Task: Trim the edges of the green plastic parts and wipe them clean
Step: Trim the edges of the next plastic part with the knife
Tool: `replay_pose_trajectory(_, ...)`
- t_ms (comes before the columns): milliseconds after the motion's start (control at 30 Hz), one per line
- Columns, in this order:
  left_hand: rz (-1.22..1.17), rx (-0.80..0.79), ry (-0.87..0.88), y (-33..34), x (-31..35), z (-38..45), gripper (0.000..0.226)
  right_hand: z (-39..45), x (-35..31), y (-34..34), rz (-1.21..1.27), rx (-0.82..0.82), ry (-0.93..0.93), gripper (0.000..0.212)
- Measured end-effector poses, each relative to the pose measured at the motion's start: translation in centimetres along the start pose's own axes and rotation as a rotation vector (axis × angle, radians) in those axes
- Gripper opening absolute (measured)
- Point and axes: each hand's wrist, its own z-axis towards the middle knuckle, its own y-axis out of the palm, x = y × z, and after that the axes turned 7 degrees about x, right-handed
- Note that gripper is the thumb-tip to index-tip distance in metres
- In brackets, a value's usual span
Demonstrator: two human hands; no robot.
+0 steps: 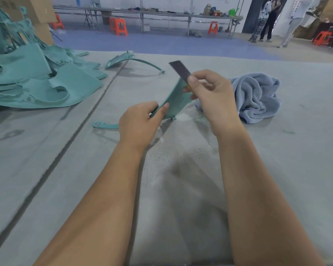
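The left hand [140,123] pinched the lower edge of a green part [176,101], thumb on its near face and fingers curled behind it, holding it tilted up just above the grey surface [181,189]. The right hand [211,96] gripped a dark flat blade [180,71] between thumb and curled fingers, with the blade's lower end against the part's upper edge and its tip pointing up and away. A thin green strip [104,125] lay on the surface just left of the left hand. Fine shavings [199,120] were scattered below the part. A crumpled blue towel [256,96] lay just right of the right hand. A pile of green parts [37,79] covered the surface's far left, and one more curved part [123,60] lay beyond the hands.
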Motion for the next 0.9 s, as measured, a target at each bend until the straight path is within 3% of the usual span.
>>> replay_pose_trajectory(267, 0.002, -0.011, -0.015, 0.0, 0.1, 0.0, 0.054, 0.4, 0.2, 0.0, -0.02, 0.148, 0.053, 0.01)
replay_pose_trajectory(900, -0.037, -0.004, -0.025, -0.1, 0.3, -0.1, 0.054, 0.5, 1.2, -0.2, -0.092, 0.215, -0.058, 0.011)
